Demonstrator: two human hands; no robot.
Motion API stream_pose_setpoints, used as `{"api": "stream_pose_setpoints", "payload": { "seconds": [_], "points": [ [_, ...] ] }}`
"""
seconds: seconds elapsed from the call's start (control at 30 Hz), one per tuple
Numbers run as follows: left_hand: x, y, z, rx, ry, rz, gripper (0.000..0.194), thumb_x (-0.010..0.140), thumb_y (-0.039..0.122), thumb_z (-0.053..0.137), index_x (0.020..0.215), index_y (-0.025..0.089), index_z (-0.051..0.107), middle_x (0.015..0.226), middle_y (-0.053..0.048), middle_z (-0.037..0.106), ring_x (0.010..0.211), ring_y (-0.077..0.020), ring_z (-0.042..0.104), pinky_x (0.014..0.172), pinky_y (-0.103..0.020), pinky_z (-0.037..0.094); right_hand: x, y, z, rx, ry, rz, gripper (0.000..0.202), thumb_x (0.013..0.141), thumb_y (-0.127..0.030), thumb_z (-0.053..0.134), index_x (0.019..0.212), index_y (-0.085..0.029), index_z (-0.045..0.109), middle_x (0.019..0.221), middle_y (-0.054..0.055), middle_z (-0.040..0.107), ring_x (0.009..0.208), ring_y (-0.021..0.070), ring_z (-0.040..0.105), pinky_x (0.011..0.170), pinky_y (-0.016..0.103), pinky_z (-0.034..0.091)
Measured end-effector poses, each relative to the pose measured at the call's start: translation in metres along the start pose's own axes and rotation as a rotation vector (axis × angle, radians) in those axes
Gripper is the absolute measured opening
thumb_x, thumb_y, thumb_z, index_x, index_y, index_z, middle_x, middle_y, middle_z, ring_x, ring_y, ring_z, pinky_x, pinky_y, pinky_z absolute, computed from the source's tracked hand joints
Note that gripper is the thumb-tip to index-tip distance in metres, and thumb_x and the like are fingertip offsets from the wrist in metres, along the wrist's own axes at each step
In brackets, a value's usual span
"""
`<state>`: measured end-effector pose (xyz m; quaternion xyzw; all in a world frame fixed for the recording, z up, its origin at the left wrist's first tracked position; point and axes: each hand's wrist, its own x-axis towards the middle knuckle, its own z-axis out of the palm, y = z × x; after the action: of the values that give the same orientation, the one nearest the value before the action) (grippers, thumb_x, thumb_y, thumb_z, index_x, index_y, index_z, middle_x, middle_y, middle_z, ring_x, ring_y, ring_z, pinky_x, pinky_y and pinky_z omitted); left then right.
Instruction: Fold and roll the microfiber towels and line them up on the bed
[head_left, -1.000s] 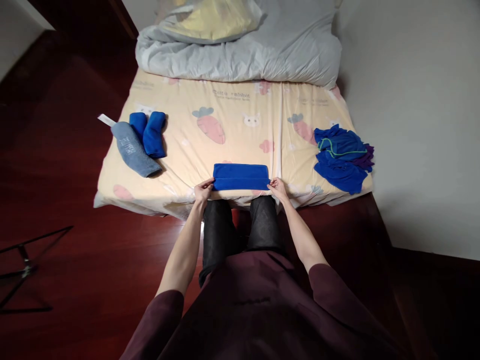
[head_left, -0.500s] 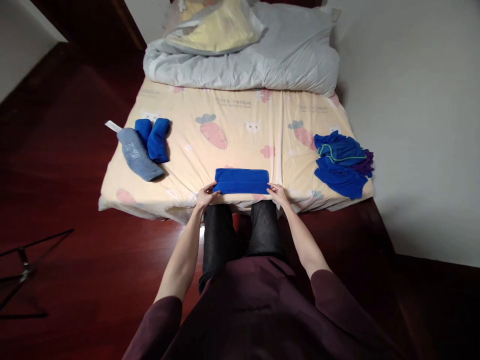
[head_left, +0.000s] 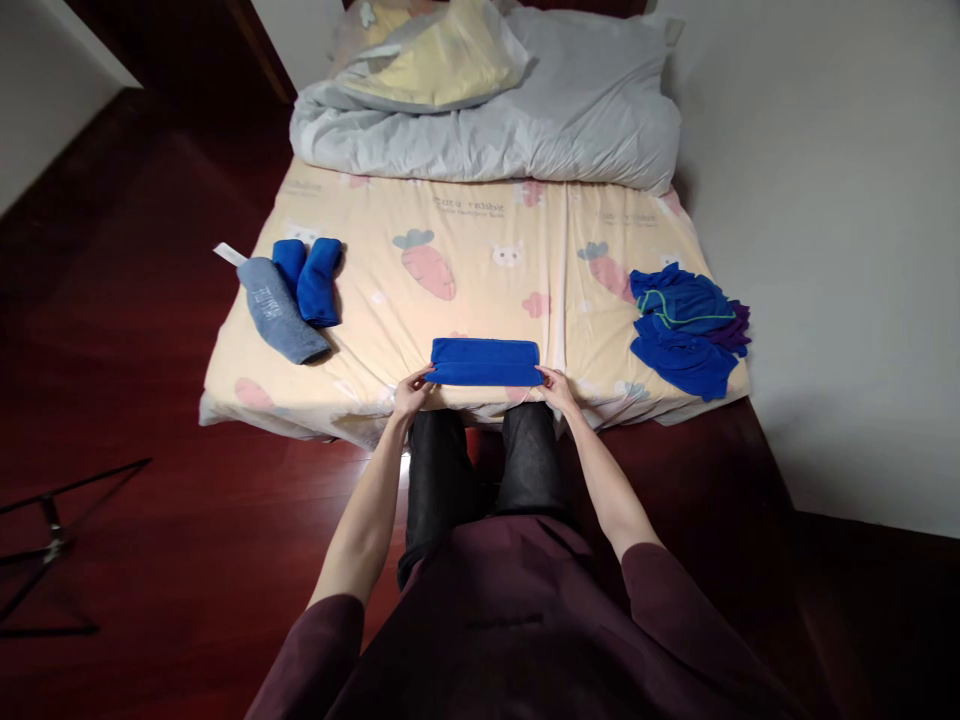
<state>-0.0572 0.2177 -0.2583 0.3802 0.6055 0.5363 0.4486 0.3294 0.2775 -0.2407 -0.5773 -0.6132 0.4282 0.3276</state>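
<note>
A blue towel point(head_left: 486, 362), folded into a long flat rectangle, lies at the near edge of the bed in front of me. My left hand point(head_left: 413, 390) pinches its near left corner. At its near right corner my right hand point(head_left: 556, 388) has its fingers closed on the cloth. To the left lie two rolled blue towels point(head_left: 320, 282) and a rolled grey-blue towel point(head_left: 281, 312) with pale lettering and a white tag. On the right sits a loose heap of crumpled blue and purple cloths point(head_left: 684, 325), one with a green edge.
The bed point(head_left: 480, 270) has a cream sheet printed with carrots. A grey quilt point(head_left: 480, 150) and a yellow pillow point(head_left: 450, 70) in clear plastic are at the far end. A wall point(head_left: 825, 250) stands right; a black metal stand point(head_left: 52, 540) is on the floor at left.
Both hands keep hold of the towel's near corners, and its near edge has shifted very slightly. The whole view has moved a little; the other things stay in place.
</note>
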Motion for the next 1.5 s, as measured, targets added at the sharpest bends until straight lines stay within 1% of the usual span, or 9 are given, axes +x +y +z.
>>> {"api": "stream_pose_setpoints", "payload": {
  "seconds": [0.23, 0.37, 0.53, 0.63, 0.77, 0.9, 1.1, 1.3, 1.5],
  "points": [
    [-0.001, 0.006, 0.001, 0.031, 0.044, -0.021, 0.041, 0.073, 0.041, 0.077, 0.106, 0.018, 0.078, 0.121, -0.014, 0.076, 0.115, -0.0274, 0.069, 0.101, -0.04, 0.055, -0.001, -0.008, 0.001, 0.029, 0.034, 0.044, 0.039, 0.076, -0.031, 0.066, 0.111, -0.019, 0.077, 0.098, 0.006, 0.067, 0.072, 0.0166, 0.055, 0.075, 0.034, 0.054],
    [-0.001, 0.003, 0.001, -0.007, 0.07, -0.037, 0.05, 0.071, 0.051, 0.078, 0.108, 0.017, 0.077, 0.112, -0.013, 0.077, 0.109, -0.0257, 0.07, 0.096, -0.038, 0.056, -0.001, -0.011, 0.002, 0.031, 0.048, 0.02, 0.027, 0.08, -0.045, 0.068, 0.09, -0.02, 0.073, 0.093, 0.006, 0.065, 0.085, 0.021, 0.06, 0.083, 0.035, 0.054],
    [0.003, -0.004, 0.0, 0.025, 0.123, -0.047, 0.053, 0.071, 0.059, 0.076, 0.102, 0.016, 0.073, 0.097, -0.01, 0.075, 0.094, -0.0226, 0.07, 0.086, -0.034, 0.056, -0.001, -0.014, 0.001, -0.011, 0.091, -0.032, 0.034, 0.083, -0.055, 0.066, 0.071, -0.023, 0.062, 0.091, 0.007, 0.062, 0.094, 0.0234, 0.06, 0.091, 0.036, 0.05],
    [0.004, -0.005, 0.0, 0.047, 0.13, -0.024, 0.049, 0.074, 0.059, 0.073, 0.101, 0.018, 0.07, 0.095, -0.008, 0.073, 0.09, -0.0202, 0.069, 0.083, -0.031, 0.054, -0.002, -0.015, 0.0, -0.006, 0.102, -0.044, 0.038, 0.083, -0.059, 0.064, 0.071, -0.023, 0.061, 0.093, 0.007, 0.064, 0.095, 0.0237, 0.06, 0.092, 0.035, 0.05],
    [0.003, 0.0, 0.002, 0.079, 0.142, 0.0, 0.044, 0.08, 0.06, 0.068, 0.097, 0.019, 0.067, 0.09, -0.005, 0.071, 0.087, -0.0184, 0.066, 0.083, -0.028, 0.052, -0.004, -0.017, 0.002, -0.002, 0.101, 0.011, 0.047, 0.082, -0.068, 0.059, 0.077, -0.022, 0.064, 0.086, 0.005, 0.065, 0.089, 0.0227, 0.06, 0.083, 0.033, 0.05],
    [0.001, 0.011, 0.004, 0.125, 0.175, -0.044, 0.041, 0.086, 0.061, 0.064, 0.087, 0.02, 0.064, 0.079, -0.002, 0.065, 0.081, -0.0178, 0.061, 0.078, -0.027, 0.049, -0.004, -0.017, 0.003, -0.005, 0.086, 0.074, 0.053, 0.08, -0.071, 0.059, 0.083, -0.02, 0.069, 0.082, 0.005, 0.069, 0.084, 0.0224, 0.062, 0.079, 0.032, 0.05],
    [-0.005, 0.025, 0.007, 0.254, 0.184, -0.077, 0.037, 0.095, 0.055, 0.059, 0.082, 0.02, 0.061, 0.076, -0.001, 0.061, 0.081, -0.0181, 0.057, 0.079, -0.027, 0.046, -0.002, -0.01, 0.005, 0.041, 0.063, 0.063, 0.057, 0.077, -0.074, 0.061, 0.079, -0.019, 0.071, 0.079, 0.005, 0.072, 0.081, 0.0229, 0.065, 0.08, 0.033, 0.052],
    [-0.006, 0.029, 0.01, 0.325, 0.215, -0.105, 0.031, 0.098, 0.046, 0.055, 0.082, 0.02, 0.061, 0.076, -0.001, 0.062, 0.08, -0.0179, 0.057, 0.076, -0.026, 0.045, 0.003, -0.006, 0.012, 0.19, 0.111, 0.09, 0.047, 0.073, -0.066, 0.075, 0.081, -0.019, 0.071, 0.087, 0.01, 0.077, 0.088, 0.0252, 0.07, 0.085, 0.037, 0.056],
    [0.0, 0.024, 0.008, 0.403, 0.246, -0.143, 0.027, 0.094, 0.044, 0.058, 0.09, 0.018, 0.065, 0.083, -0.004, 0.069, 0.082, -0.0191, 0.062, 0.076, -0.026, 0.046, 0.005, -0.007, 0.016, 0.239, 0.147, 0.118, 0.043, 0.072, -0.061, 0.079, 0.081, -0.021, 0.065, 0.08, 0.008, 0.074, 0.083, 0.0236, 0.071, 0.08, 0.036, 0.057]
  ]
}}
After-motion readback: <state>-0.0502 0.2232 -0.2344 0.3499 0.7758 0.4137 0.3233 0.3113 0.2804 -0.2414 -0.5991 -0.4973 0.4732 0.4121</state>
